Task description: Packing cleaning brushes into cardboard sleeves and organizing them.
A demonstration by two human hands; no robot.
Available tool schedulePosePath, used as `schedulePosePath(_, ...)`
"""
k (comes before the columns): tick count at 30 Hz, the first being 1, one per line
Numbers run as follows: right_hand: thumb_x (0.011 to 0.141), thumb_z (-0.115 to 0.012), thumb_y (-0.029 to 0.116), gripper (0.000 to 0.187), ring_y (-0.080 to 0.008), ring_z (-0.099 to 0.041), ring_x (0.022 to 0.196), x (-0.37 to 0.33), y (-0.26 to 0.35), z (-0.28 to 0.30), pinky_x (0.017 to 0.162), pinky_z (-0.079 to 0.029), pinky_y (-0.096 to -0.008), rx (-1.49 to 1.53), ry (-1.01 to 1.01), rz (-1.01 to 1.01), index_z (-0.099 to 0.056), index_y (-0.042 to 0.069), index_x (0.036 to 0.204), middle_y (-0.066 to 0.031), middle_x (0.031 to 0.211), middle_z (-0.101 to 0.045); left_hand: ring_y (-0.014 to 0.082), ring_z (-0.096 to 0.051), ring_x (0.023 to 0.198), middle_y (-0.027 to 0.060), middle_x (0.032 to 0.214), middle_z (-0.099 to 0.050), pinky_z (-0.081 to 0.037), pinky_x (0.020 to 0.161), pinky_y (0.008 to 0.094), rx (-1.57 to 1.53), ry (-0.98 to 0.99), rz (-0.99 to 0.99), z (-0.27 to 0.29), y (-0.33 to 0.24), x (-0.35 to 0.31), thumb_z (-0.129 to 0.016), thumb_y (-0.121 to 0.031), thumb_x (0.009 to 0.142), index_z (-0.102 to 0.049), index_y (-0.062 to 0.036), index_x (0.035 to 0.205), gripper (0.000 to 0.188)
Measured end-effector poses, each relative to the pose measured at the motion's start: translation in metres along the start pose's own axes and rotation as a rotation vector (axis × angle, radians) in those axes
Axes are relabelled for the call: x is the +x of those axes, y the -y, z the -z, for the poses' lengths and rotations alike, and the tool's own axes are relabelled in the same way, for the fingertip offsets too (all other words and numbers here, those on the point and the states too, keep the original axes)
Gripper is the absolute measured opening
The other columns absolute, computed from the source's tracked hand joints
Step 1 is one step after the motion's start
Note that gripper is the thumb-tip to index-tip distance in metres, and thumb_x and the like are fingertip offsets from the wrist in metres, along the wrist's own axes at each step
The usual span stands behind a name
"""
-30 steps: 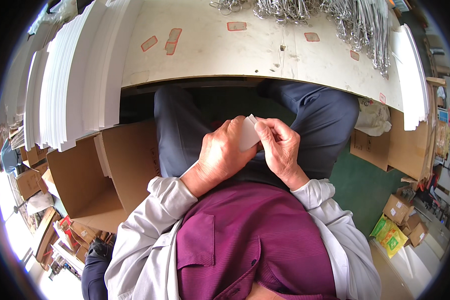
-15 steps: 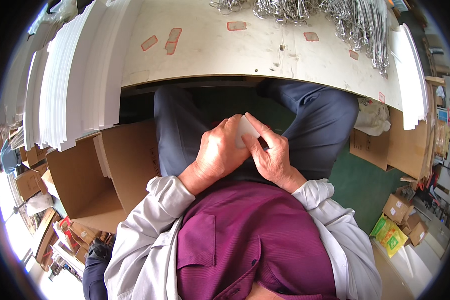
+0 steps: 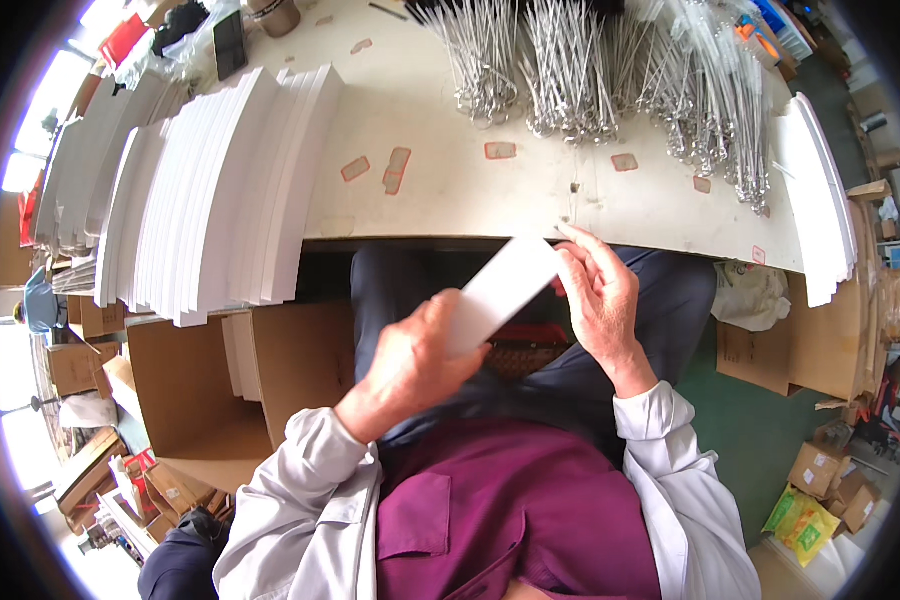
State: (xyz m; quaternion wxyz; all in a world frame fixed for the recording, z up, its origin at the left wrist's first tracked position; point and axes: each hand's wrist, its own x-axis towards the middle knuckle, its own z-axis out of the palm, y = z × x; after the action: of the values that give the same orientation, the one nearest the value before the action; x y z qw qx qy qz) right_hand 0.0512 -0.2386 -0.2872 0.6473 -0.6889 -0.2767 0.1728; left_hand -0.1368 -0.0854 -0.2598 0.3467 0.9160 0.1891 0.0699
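A slim white box [image 3: 505, 290], long and plain-faced, slants up to the right over my lap, just in front of the table edge. My left hand [image 3: 415, 355] is closed round its lower end, with the thumb along the upper side. At the far right end, my right hand [image 3: 602, 295] has its fingertips bent in against the box's corner, the forefinger reaching past it. Whether that end has a flap is too small to tell. Part of the box's lower end is hidden by my left hand.
White flat boxes [image 3: 225, 190] stand in a row on the left of the table [image 3: 420, 205]. Thin metal rods with looped ends [image 3: 570, 90] lie bunched at the back. An open brown carton [image 3: 195, 390] is low on the left; more white pieces [image 3: 810, 200] stand at the right edge.
The view has tilted up, showing more table. The white box, earlier mostly covered between both hands, now shows its long face. My right hand has moved up and right, away from the left.
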Motion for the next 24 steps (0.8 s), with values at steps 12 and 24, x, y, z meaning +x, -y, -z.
schedulePosePath(12, 0.09, -0.072, 0.006, 0.008, -0.0291, -0.07, 0.077, 0.074, -0.017, 0.029, 0.069, -0.057, -0.036, -0.615, -0.245, 0.453, -0.072, 0.002, 0.097, -0.0118, 0.091, -0.072, 0.0438, -0.072, 0.081, 0.0272, 0.082, -0.072, -0.057, 0.076, 0.0505, 0.581, -0.235, 0.269, 0.105, 0.027, 0.162, -0.075, -0.045, 0.087, -0.065, 0.0051, 0.087, 0.051)
schedulePosePath(24, 0.087, -0.071, 0.006, 0.004, -0.0278, -0.07, 0.083, 0.071, -0.016, 0.025, 0.075, -0.057, -0.0386, -0.715, -0.298, 0.553, -0.07, 0.007, 0.091, -0.0078, 0.091, -0.073, 0.0358, -0.073, 0.082, 0.0193, 0.085, -0.073, -0.057, 0.077, 0.0453, 0.263, -0.018, -0.146, 0.048, -0.023, 0.251, -0.076, -0.028, 0.085, -0.073, -0.005, 0.106, 0.031)
